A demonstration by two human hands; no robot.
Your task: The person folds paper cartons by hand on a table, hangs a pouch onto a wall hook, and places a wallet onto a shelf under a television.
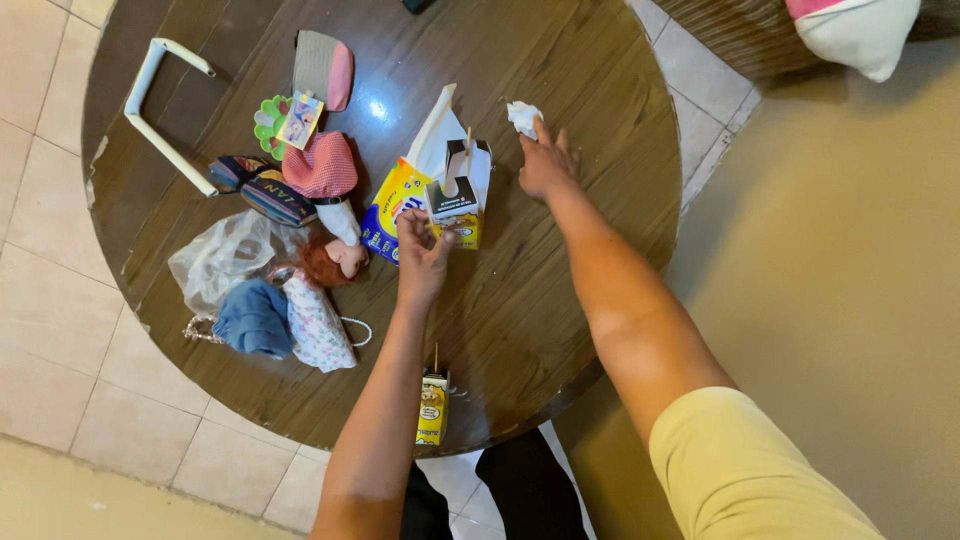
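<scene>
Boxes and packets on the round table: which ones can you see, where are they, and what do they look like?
Small carton: table middle, at the left hand; white top, yellow base, straw.
Flat packet: beside it on the left; yellow and blue.
Small drink box: near table edge; yellow, with straw.
Paper tag: on a green flower shape.

Both bare arms are reaching forward and down over the table, the left one running nearly straight up the view, the right one slanting in from the lower right with a yellow sleeve at the shoulder. The left hand (422, 250) is curling, fingers bent in a pinch near the table's middle. The right hand (546, 162) is lying palm down, fingers stretching toward the far edge, fingertips pressing down.
</scene>
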